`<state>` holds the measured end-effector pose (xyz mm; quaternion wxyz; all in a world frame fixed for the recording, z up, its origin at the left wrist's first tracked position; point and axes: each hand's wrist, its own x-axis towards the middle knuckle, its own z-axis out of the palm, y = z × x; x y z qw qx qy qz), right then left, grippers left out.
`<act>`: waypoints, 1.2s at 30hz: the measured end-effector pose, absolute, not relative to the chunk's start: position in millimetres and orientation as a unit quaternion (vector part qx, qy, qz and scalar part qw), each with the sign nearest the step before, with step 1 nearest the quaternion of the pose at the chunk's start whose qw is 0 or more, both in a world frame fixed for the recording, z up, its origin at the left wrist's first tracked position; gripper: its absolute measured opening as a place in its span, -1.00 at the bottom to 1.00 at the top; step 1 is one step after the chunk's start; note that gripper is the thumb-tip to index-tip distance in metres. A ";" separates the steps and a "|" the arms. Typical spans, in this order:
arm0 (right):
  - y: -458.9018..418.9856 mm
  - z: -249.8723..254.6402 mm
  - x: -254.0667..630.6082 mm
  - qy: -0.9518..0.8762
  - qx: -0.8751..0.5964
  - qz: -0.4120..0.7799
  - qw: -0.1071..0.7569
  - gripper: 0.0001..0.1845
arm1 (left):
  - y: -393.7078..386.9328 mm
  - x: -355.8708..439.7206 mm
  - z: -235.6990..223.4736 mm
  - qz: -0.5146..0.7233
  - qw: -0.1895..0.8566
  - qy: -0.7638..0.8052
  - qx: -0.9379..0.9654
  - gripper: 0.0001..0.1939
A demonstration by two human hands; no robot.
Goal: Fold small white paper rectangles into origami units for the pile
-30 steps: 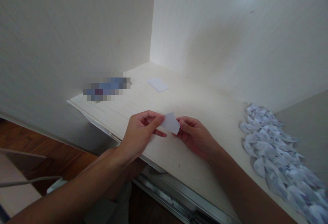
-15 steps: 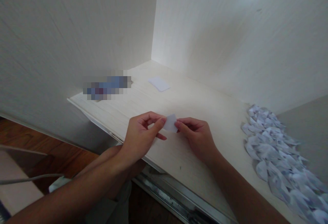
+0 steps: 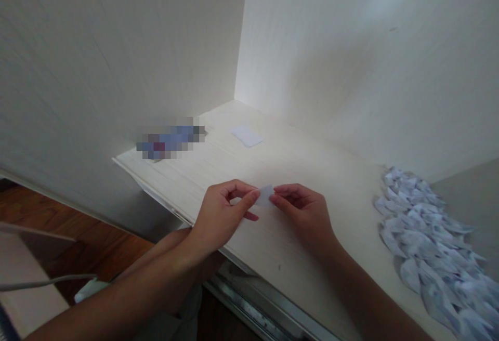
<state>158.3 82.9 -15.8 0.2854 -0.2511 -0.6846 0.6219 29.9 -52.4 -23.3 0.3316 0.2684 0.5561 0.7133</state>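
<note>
A small white slip of paper [image 3: 265, 196] is held just above the pale shelf, between my two hands. My left hand [image 3: 230, 208] pinches its left side with thumb and forefinger, the other fingers curled below. At the right edge of the slip, the thumb and fingertips of my right hand [image 3: 304, 208] close on the paper. Part of the slip is covered by my fingers, so I cannot tell whether it is folded. Farther back, a small stack of white paper [image 3: 247, 136] lies flat on the shelf.
Along the right side spreads a large heap of crumpled or folded white paper pieces [image 3: 429, 237]. A blurred-out bluish item [image 3: 171, 141] lies by the left wall. Pale panels rise at the left and back. The shelf's front edge [image 3: 249, 271] has a metal rail below it.
The slip shows a narrower, lower outline between my fingers than before. My right fingertips have shifted slightly at its edge. The whole view has moved a little.
</note>
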 end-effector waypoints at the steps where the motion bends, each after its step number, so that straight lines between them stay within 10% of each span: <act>1: 82.4 -15.2 158.3 -0.692 -0.247 0.615 0.286 -0.80 | -52.3 30.0 -23.3 0.711 0.329 0.559 0.272 -0.74; 36: 81.9 -5.8 162.5 -0.700 -0.256 0.607 0.276 -0.72 | -49.5 30.3 -20.9 0.714 0.318 0.553 0.288 -0.68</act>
